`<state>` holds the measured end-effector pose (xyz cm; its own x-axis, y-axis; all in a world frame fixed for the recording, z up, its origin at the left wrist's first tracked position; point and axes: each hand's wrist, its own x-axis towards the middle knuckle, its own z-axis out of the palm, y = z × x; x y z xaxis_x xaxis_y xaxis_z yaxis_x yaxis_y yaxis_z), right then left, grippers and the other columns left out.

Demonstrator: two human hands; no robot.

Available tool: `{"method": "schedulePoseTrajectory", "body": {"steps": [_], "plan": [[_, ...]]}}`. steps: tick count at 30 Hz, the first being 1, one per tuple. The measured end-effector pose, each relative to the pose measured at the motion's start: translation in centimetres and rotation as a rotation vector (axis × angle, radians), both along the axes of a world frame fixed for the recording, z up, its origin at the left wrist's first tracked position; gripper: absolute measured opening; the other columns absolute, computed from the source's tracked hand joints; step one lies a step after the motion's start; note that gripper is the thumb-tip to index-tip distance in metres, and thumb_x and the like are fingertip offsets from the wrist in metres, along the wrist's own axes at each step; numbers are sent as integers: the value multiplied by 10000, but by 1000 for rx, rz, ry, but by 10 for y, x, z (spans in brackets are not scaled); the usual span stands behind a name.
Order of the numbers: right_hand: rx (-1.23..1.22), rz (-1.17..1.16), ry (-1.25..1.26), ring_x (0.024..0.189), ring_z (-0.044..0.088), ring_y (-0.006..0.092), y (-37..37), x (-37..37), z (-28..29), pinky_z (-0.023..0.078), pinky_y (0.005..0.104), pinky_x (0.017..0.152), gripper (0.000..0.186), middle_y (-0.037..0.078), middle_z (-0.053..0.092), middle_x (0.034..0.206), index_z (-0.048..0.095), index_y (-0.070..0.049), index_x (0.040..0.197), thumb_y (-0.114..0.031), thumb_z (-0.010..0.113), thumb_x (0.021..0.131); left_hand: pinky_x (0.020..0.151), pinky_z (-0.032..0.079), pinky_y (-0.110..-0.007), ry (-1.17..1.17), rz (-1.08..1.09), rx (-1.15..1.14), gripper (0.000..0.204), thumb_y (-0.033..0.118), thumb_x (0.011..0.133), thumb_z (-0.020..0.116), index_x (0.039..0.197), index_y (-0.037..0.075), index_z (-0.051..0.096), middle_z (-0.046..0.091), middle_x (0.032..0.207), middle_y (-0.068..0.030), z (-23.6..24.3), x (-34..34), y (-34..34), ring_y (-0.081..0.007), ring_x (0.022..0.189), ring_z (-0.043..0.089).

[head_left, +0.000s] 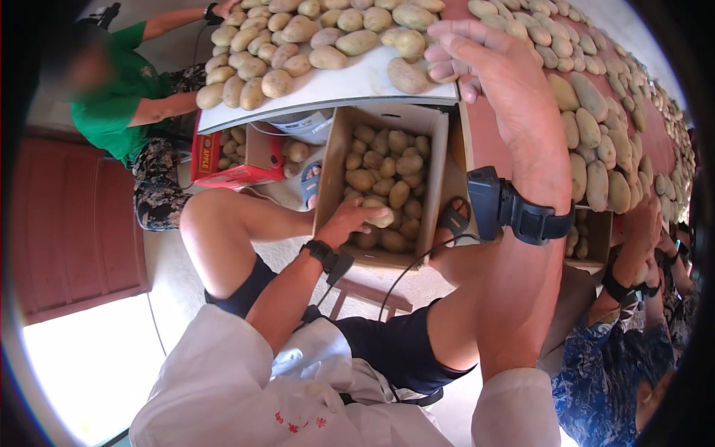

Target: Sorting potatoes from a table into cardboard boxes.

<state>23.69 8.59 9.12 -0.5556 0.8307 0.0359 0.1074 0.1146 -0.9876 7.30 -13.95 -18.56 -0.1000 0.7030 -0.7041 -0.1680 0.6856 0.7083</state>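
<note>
Your left hand [350, 220] is closed around a potato [381, 217] inside the cardboard box [334, 160]. Your right hand [495, 71], above the box, rests spread on potatoes on the tabletop [328, 86], gripping none. The potato looks firm, moderately heavy and dusty; cup it around its middle.

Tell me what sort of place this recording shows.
Probably a potato sorting and packing station. Loose potatoes cover a long table, the left hand sets one into a cardboard box of potatoes on the floor, the right hand reaches onto the table, and other people work alongside.
</note>
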Motion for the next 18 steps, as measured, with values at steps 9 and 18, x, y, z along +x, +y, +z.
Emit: {"method": "schedulePoseTrajectory", "body": {"steps": [9, 18], "plan": [[236, 489, -422, 1113, 650, 305, -17, -40, -38, 504, 386, 973, 453, 197, 683, 1206, 587, -24, 1337, -260, 640, 954, 753, 483, -259, -181, 128, 329, 545, 567, 952, 650, 1256, 115, 641, 669, 1105, 6, 159, -46, 59, -122, 977, 607], [296, 235, -489, 1131, 640, 399, -19, -114, -58, 507, 447, 954, 578, 268, 674, 1177, 595, 11, 1285, -263, 726, 794, 729, 508, -288, 18, -45, 285, 480, 520, 1025, 571, 1225, 89, 643, 691, 1084, -34, 217, -109, 104, -153, 917, 654]]}}
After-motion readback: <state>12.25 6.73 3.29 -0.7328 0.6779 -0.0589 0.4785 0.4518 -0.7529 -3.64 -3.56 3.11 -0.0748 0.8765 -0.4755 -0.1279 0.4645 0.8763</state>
